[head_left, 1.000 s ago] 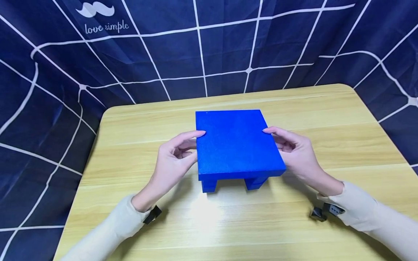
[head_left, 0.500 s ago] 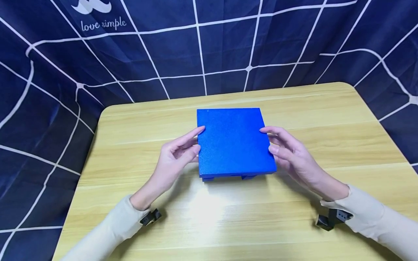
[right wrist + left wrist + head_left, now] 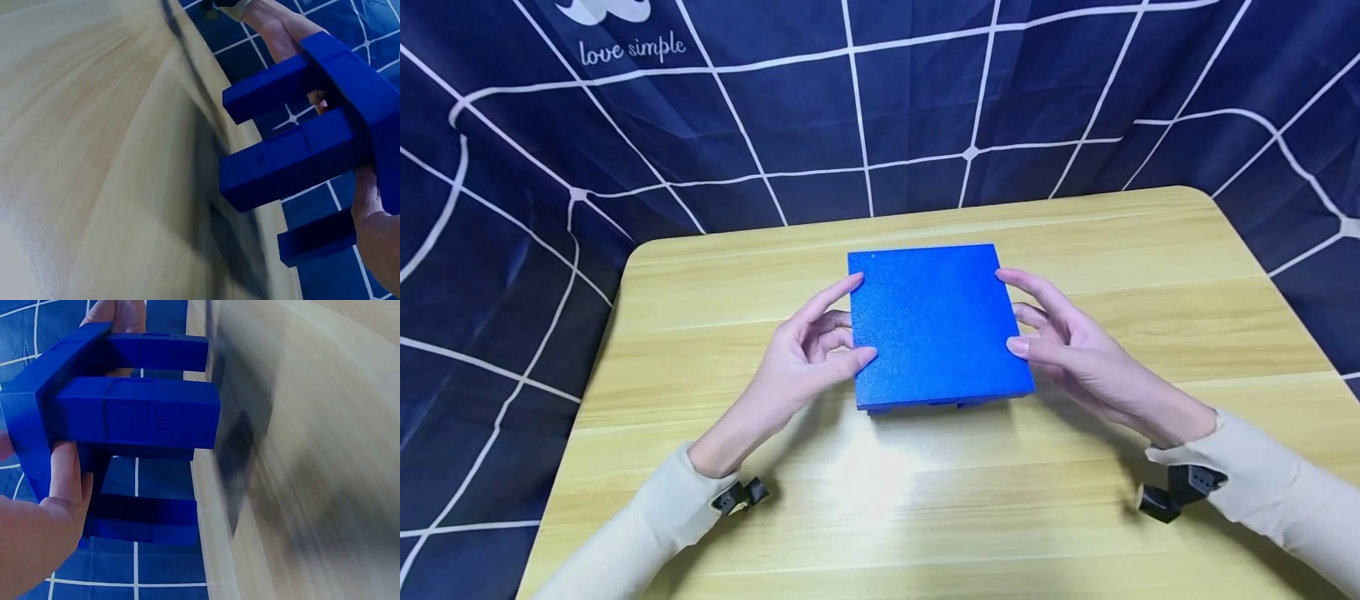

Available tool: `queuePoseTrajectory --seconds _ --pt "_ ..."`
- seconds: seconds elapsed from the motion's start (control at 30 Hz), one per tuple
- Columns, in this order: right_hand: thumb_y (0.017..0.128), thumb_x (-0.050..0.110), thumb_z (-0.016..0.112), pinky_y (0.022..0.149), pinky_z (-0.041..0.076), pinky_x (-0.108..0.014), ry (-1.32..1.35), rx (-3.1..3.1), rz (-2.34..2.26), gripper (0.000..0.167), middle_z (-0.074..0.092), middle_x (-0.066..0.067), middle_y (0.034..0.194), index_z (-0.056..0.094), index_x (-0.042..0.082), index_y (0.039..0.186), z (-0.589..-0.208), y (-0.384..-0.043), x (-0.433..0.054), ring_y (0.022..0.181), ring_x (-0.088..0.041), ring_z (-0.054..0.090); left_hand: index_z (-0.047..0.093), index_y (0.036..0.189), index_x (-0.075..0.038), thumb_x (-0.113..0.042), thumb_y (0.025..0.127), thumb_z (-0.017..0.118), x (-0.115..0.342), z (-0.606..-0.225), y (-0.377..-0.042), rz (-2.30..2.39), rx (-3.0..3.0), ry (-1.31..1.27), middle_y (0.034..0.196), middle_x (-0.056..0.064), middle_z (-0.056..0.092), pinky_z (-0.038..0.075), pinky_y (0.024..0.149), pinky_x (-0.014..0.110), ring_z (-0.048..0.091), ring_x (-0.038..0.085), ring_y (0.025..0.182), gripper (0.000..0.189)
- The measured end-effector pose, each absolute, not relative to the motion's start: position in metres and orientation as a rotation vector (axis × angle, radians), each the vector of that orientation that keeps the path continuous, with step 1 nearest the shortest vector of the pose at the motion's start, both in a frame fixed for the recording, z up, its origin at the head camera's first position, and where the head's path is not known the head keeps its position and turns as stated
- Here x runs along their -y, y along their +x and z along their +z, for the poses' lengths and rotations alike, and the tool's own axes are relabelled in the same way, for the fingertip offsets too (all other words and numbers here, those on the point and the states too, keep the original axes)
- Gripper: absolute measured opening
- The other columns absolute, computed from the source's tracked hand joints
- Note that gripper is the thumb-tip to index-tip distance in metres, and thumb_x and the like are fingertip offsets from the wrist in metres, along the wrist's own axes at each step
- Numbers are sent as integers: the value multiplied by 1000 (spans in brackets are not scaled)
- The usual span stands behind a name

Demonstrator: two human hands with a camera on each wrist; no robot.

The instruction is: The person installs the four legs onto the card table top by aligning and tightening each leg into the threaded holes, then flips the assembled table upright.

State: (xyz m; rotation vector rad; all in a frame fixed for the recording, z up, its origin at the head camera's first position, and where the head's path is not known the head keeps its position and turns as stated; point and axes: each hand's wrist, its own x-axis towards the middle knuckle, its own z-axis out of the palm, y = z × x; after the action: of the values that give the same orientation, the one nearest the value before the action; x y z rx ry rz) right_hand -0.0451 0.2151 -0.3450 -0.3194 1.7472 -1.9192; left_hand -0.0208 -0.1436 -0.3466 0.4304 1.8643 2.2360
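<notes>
A small blue stool (image 3: 936,325) with a square top and several block-like legs is held upright over the wooden table. On its left side my left hand (image 3: 808,350) grips the top's edge, thumb and index fingertips on the upper face and other fingers lower down. The right hand (image 3: 1071,354) holds the opposite edge in much the same way. In the left wrist view, the stool's legs (image 3: 156,409) point at the tabletop, their ends close over it. From the right wrist, the stool (image 3: 294,159) shows its underside. The head view hides most of the legs.
The pale wooden table (image 3: 715,292) has a rounded far corner on each side. Dark blue cloth (image 3: 917,108) with white lines hangs behind it and along the sides. A small black camera sits at the left wrist (image 3: 740,496) and another at the right wrist (image 3: 1180,492).
The stool has tipped so its top faces the head camera more and its near legs are mostly hidden. Both thumbs have come up onto the top, and the index fingers have shifted farther back.
</notes>
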Motion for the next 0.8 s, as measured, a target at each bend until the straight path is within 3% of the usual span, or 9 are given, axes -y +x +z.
queuePoseTrajectory --seconds 0.1,0.2,0.33,0.47,0.63,0.8 --pt "108 -1 60 105 53 -29 -356 -1751 -1933 81 17 -17 175 26 29 175 -346 -49 -216 157 -38 24 39 171 -20 10 91 81 145 -349 -25 2234 -1809 434 119 16 64 58 82 24 67 19 97 95" --pt "108 -4 58 104 56 -33 -400 -1733 -1951 80 26 -23 169 26 26 175 -346 -53 -217 149 -32 44 34 173 -24 11 89 82 146 -351 -29 2198 -1795 424 118 15 62 57 79 23 65 20 95 102" --pt "109 -5 56 105 56 -38 -438 -1713 -1935 80 33 -26 167 23 23 175 -349 -59 -219 140 -27 59 29 174 -29 10 86 85 148 -354 -35 2117 -1838 427 129 15 59 57 78 25 64 23 100 111" --pt "109 -6 57 105 56 -43 -432 -1685 -1921 81 37 -27 166 22 24 176 -353 -63 -218 138 -29 62 25 175 -32 9 86 86 150 -356 -40 2060 -1879 427 142 15 55 55 80 27 61 27 108 116" --pt "109 -7 57 104 56 -42 -416 -1672 -1944 81 45 -26 161 24 22 176 -356 -67 -218 127 -26 68 23 175 -34 3 88 88 150 -362 -48 2016 -1922 427 144 15 56 52 87 30 58 31 119 115" --pt "110 -7 56 105 55 -42 -411 -1646 -1965 79 46 -23 162 23 21 176 -357 -72 -219 134 -27 65 22 175 -35 -3 89 90 151 -366 -55 1974 -1943 437 146 14 57 51 90 34 56 38 127 114"
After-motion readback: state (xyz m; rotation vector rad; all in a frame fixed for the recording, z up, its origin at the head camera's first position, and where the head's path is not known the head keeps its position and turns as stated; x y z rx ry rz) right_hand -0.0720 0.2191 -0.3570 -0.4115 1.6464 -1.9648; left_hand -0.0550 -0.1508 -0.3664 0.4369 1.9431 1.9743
